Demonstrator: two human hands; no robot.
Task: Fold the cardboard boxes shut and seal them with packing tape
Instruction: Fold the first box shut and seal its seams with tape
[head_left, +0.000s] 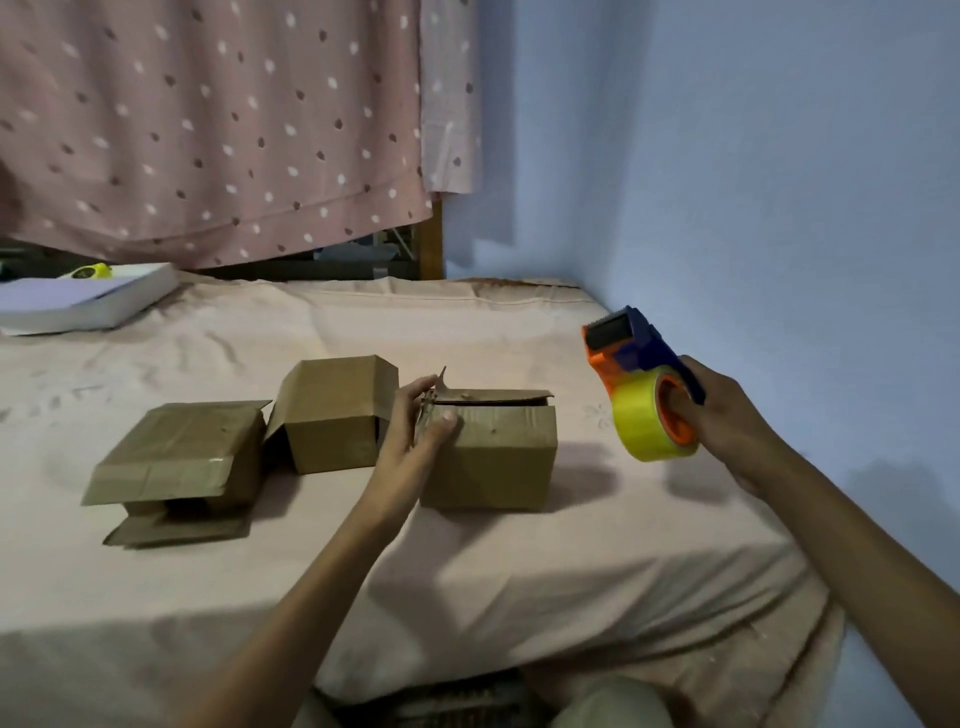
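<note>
Three cardboard boxes sit in a row on a bed (519, 561) covered with a pale pink sheet, roughly midway between its near edge and far edge. The right box (493, 457) stands upright with its top flaps folded down, though one flap is slightly raised along the far side. The left hand (415, 431) grips this box's upper left corner, thumb pressed on the near face and fingers curled over the top edge. The middle box (332, 415) is tilted, touching the left hand's side of the row, with an open end facing right. The left box (182, 457) lies on its side, its flaps splayed open toward the near edge.

The right hand (727, 415) hovers above the bed near its right edge, well apart from the boxes, fingers wrapped round the handle of a tape gun (639, 374). The gun is orange and blue and carries a yellow tape roll (644, 426).

At the far left corner lies a white book (88, 306) with a yellow object (91, 271) on it. A dotted pink curtain (234, 130) hangs behind.
</note>
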